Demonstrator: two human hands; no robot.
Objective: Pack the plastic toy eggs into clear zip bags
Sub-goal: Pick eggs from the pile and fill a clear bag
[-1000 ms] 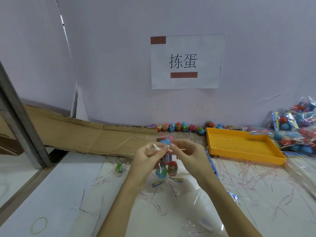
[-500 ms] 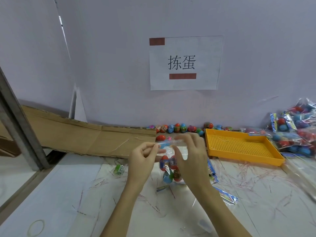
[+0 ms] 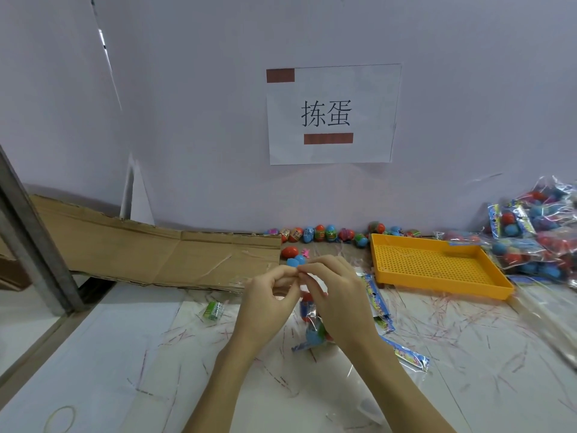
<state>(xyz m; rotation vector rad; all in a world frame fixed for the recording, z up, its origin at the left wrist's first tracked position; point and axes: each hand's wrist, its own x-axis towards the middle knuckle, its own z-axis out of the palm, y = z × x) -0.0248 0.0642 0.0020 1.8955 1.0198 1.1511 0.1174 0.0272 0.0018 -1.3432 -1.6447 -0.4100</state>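
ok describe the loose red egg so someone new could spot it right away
Find the cardboard sheet lying against the back wall, and go to its right end. The red egg lies on its own there, in front of the egg row along the wall. It is plain red with no wrapper print, and two small blue pieces sit beside it.

"拣蛋" on white paper sign [image 3: 332, 115] on wall

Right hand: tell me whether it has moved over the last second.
Yes, slightly: the right hand shifted left, away from the orange tray, its fingertips now meeting the left hand atop the zip bag.
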